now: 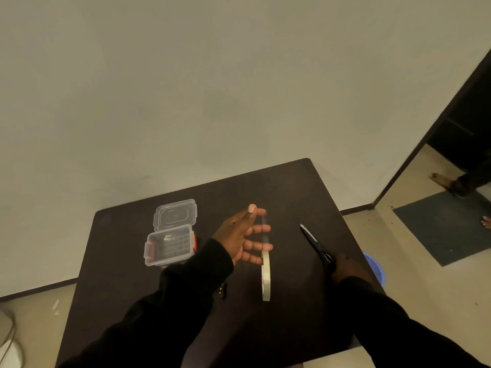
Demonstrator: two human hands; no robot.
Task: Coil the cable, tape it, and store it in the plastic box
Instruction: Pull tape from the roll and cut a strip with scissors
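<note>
My left hand (244,235) hovers over the dark table (287,187) with its fingers spread. Its thumb and forefinger pinch the end of a clear tape strip (265,229). The strip runs down to the cream tape roll (266,277), which I see edge-on beside my little finger. My right hand (348,269) grips the handles of black scissors (312,239), blades closed and pointing away. The clear plastic box (170,247) with red latches stands open at the left, its lid (175,213) behind it. A small dark object (223,290), perhaps the cable, peeks from under my left sleeve.
The table's right edge lies close to my right hand, with a blue basin (374,266) on the floor below it. Another person's feet (446,181) stand in the doorway at the right, near a grey mat (446,224). A wall runs behind the table.
</note>
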